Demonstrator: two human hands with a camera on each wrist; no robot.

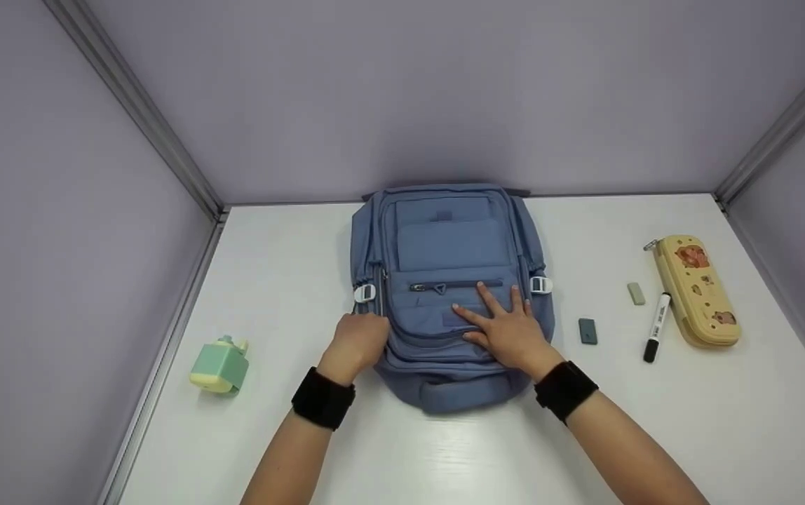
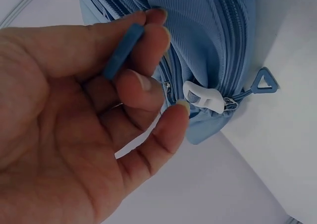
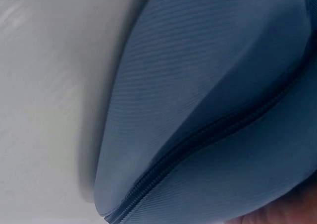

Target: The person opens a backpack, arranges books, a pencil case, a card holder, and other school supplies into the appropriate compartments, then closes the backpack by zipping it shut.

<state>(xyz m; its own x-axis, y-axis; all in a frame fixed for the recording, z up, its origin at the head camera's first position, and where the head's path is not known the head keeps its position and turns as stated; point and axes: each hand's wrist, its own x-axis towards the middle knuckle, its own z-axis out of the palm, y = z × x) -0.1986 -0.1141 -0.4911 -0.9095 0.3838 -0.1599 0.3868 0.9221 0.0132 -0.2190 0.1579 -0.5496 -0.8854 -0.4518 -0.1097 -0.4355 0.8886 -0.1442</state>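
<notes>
A blue backpack (image 1: 453,245) lies on the white table, its front pockets facing up. At its left side, beside a white buckle (image 1: 365,293), my left hand (image 1: 362,344) pinches a blue zipper pull (image 2: 123,51) between thumb and fingers. Another zipper pull (image 2: 265,81), triangular, hangs free near the buckle in the left wrist view. My right hand (image 1: 511,338) rests with spread fingers on the lower front pocket, below a short horizontal zipper (image 1: 458,285). The right wrist view shows a curved zipper (image 3: 213,133) on the bag and only an edge of that hand.
Right of the bag lie a dark green eraser-like block (image 1: 587,331), a pale green block (image 1: 636,294), a black-capped white marker (image 1: 657,327) and a yellow pencil case (image 1: 698,291). A green and yellow boxy item (image 1: 220,366) stands at left. Grey walls enclose the table.
</notes>
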